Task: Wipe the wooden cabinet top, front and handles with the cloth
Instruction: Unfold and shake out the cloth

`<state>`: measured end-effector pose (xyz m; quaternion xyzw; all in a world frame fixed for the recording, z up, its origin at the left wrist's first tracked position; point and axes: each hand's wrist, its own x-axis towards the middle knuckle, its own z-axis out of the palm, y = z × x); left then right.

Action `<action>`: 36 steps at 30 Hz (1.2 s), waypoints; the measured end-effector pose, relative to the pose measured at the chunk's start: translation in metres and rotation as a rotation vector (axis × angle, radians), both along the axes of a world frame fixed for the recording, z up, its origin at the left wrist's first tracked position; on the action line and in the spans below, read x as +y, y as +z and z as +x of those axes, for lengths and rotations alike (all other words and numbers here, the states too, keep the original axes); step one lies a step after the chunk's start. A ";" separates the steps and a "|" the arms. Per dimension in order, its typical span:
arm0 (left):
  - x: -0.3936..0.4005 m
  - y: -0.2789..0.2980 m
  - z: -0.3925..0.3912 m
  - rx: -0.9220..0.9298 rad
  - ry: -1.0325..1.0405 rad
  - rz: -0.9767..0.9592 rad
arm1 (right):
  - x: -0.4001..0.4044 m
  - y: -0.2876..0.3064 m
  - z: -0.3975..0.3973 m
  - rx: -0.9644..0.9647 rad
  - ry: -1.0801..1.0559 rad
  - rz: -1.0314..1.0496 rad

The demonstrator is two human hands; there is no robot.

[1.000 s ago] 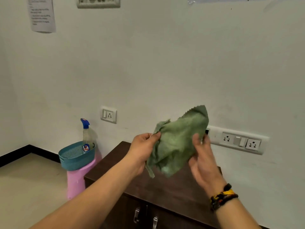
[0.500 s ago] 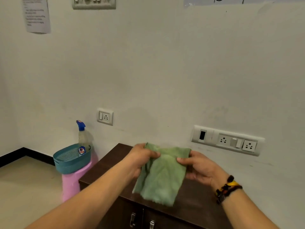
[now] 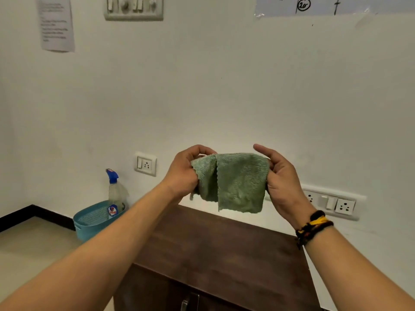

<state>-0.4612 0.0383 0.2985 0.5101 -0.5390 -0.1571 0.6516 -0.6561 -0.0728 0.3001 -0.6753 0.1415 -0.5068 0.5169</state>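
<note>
A green cloth (image 3: 233,182) hangs folded in the air between my two hands, above the back of the dark wooden cabinet top (image 3: 215,250). My left hand (image 3: 186,171) pinches its upper left corner. My right hand (image 3: 280,182) grips its right edge, index finger raised. The cloth does not touch the cabinet. Two metal handles (image 3: 190,303) show on the cabinet front at the bottom edge of the view; most of the front is out of sight.
A spray bottle (image 3: 114,194) stands in a teal basket (image 3: 89,221) left of the cabinet. Wall sockets sit behind: one socket plate (image 3: 146,163) at the left, a socket strip (image 3: 334,204) at the right. Pale floor (image 3: 33,241) lies to the left.
The cloth went from a loose bunch to a folded flat piece. Both hands have lifted it from just over the cabinet top to higher in front of the wall.
</note>
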 end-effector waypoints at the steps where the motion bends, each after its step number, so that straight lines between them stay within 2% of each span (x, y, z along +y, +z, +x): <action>1: 0.000 0.002 0.002 -0.031 0.005 0.014 | 0.001 0.001 0.002 -0.008 0.006 0.005; 4: -0.001 0.005 0.007 -0.123 0.017 -0.010 | 0.003 0.000 0.002 0.005 -0.052 -0.060; 8: -0.004 -0.003 0.009 -0.061 0.028 -0.020 | 0.002 -0.002 0.001 0.029 -0.071 -0.095; 10: -0.004 -0.009 0.013 0.024 -0.001 -0.034 | 0.006 -0.010 0.006 0.080 0.012 -0.001; 12: -0.005 -0.011 0.019 0.112 -0.031 -0.021 | 0.007 -0.017 0.010 0.110 0.132 0.209; 14: -0.011 -0.011 0.024 0.088 0.028 0.046 | 0.006 -0.018 0.014 0.164 0.260 0.345; 17: -0.019 -0.014 0.032 -0.111 0.184 0.190 | 0.009 -0.027 0.028 0.412 0.238 0.149; 18: -0.018 -0.015 0.034 -0.128 0.194 0.221 | 0.008 -0.032 0.035 0.481 0.200 0.070; 20: -0.008 -0.018 0.042 -0.012 0.111 0.280 | 0.008 -0.036 0.051 0.502 0.130 0.007; 22: 0.007 -0.023 0.053 0.270 -0.073 0.318 | 0.006 -0.030 0.063 0.440 0.042 -0.026; 25: 0.031 -0.044 0.074 0.680 -0.288 0.241 | 0.006 -0.020 0.088 0.429 -0.020 -0.068; 27: 0.041 -0.064 0.091 0.785 -0.378 0.184 | 0.007 -0.026 0.111 0.474 -0.049 -0.071; 29: 0.047 -0.079 0.107 0.769 -0.398 0.220 | 0.009 -0.041 0.138 0.513 -0.072 -0.041; 30: 0.049 -0.084 0.114 0.693 -0.318 0.263 | 0.011 -0.049 0.153 0.521 -0.068 -0.024; 33: 0.054 -0.090 0.135 0.294 0.067 0.357 | 0.018 -0.074 0.198 0.522 0.001 0.009; 34: 0.054 -0.093 0.146 0.237 0.169 0.363 | 0.020 -0.081 0.216 0.532 0.033 0.022; 36: 0.059 -0.096 0.176 0.259 0.276 0.356 | 0.024 -0.092 0.252 0.566 0.088 0.049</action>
